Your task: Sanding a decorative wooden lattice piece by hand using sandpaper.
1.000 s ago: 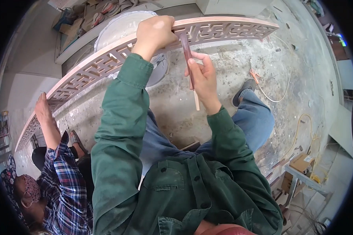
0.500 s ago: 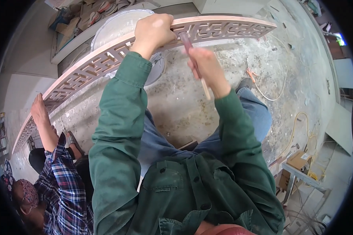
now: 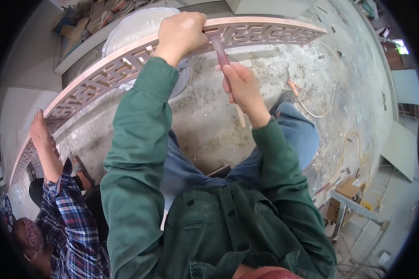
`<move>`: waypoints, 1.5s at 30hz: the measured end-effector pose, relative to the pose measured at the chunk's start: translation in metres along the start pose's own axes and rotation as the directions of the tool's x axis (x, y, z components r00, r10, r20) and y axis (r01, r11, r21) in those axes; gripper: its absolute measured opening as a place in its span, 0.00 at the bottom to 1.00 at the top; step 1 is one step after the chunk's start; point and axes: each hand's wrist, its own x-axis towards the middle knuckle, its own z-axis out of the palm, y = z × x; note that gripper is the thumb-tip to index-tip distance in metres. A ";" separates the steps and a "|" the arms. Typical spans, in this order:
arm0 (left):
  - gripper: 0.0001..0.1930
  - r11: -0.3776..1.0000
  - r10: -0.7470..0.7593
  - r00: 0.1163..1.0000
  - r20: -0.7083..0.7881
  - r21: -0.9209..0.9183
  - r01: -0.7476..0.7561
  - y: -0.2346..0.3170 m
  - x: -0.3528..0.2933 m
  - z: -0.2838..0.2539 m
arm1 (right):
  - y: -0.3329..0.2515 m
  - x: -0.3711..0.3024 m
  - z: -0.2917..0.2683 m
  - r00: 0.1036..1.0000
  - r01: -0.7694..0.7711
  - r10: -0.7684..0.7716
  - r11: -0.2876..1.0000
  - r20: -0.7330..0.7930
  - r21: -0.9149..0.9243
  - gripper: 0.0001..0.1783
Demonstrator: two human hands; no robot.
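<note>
A long, pale wooden lattice panel [image 3: 265, 20] with a cut-out geometric pattern stretches across the view, curving from lower left to upper right. My left hand [image 3: 182, 35] is closed over its upper edge near the middle. In my right hand [image 3: 243, 88] is a sanding stick [image 3: 222, 56], a thin wooden stick wrapped in a reddish-brown sheet that looks like sandpaper. Its far tip meets the lattice just right of my left hand, and its bare wooden end sticks out below my right hand.
At the left, a co-worker in a plaid shirt grips the panel's other end with a hand [image 3: 42, 135]. A white round tub [image 3: 137, 28] stands behind the panel. Cables, an orange clamp-like piece [image 3: 294, 86] and a cardboard box [image 3: 350, 187] lie to the right.
The right hand and sanding stick have moved slightly downward, and the blur has lessened. My left hand keeps its hold on the panel. The view has shifted a little.
</note>
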 end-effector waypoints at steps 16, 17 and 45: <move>0.15 1.000 0.013 0.999 -0.041 -0.001 -0.013 0.001 0.004 0.006 | -0.009 0.025 -0.010 0.997 0.054 -0.059 0.994 -0.049 -0.096 0.16; 0.15 1.000 -0.008 1.000 0.023 0.016 0.007 0.005 0.002 -0.001 | -0.012 0.038 -0.011 0.997 0.047 -0.053 0.995 -0.060 -0.092 0.16; 0.15 1.000 -0.009 0.999 0.049 -0.016 0.010 0.005 0.002 -0.003 | -0.032 0.065 0.002 0.999 -0.048 0.047 0.993 -0.011 -0.111 0.21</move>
